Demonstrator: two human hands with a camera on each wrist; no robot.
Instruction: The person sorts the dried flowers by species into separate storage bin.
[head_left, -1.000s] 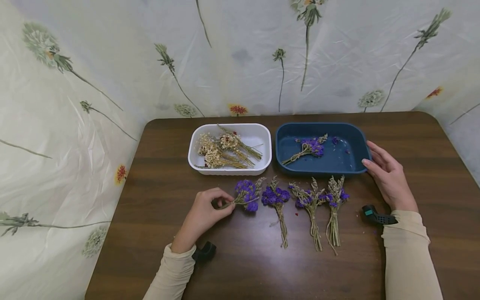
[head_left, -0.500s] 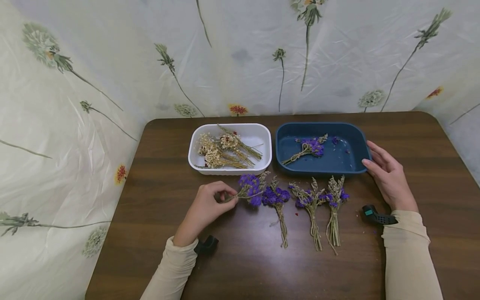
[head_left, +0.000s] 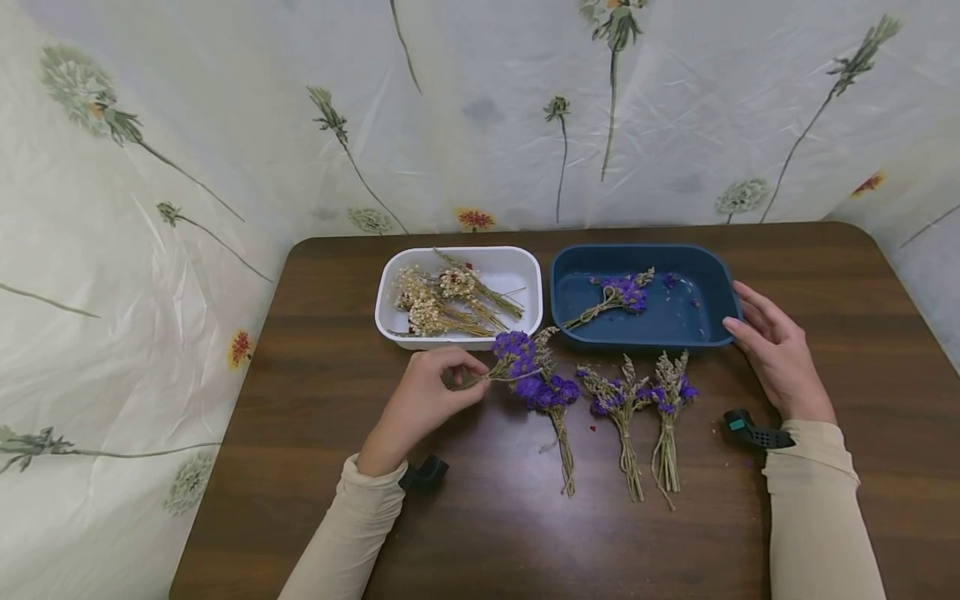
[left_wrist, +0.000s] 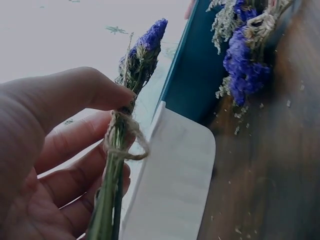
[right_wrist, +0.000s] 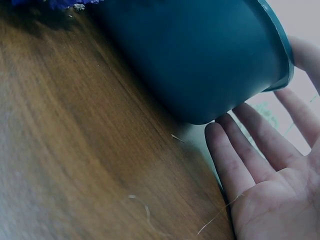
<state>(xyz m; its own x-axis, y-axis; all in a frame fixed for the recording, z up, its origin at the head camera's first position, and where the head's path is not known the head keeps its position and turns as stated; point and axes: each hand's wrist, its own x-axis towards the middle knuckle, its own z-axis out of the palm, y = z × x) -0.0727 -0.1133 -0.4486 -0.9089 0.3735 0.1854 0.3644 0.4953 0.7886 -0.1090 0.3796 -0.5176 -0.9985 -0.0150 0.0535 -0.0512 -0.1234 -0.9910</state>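
One twine-tied bunch of purple dried flowers (head_left: 514,357), raised above the table (head_left: 472,533), blooms toward the right, just in front of the white plastic tub (head_left: 450,342) and overlapping its near right corner in the head view. Pinched in the left hand (head_left: 438,392), with thumb pressed to the stems just above a loop of twine (left_wrist: 131,142) and fingers behind. Impossible to tell whether touching the blooms of the first purple bunch (head_left: 558,408), directly beyond. To the right of that one, a second tied bunch (head_left: 621,404) and a third tied bunch (head_left: 668,421), all three flat on the wood-grain surface, blooms toward the tubs.

At the right end of the dark blue tub (head_left: 667,332), the right hand (head_left: 783,358), thumb at the rim, fairly straight fingers against the outer wall, touching rather than clenched. Inside, another tied purple bunch (head_left: 611,300), stems toward the near left corner, plus a loose purple bloom (head_left: 670,281). In the white one, cream dried flowers (head_left: 450,300), stems mostly rightward. On both arms, cream sleeves (head_left: 813,500); behind everything, a flower-printed plastic sheet (head_left: 480,142).
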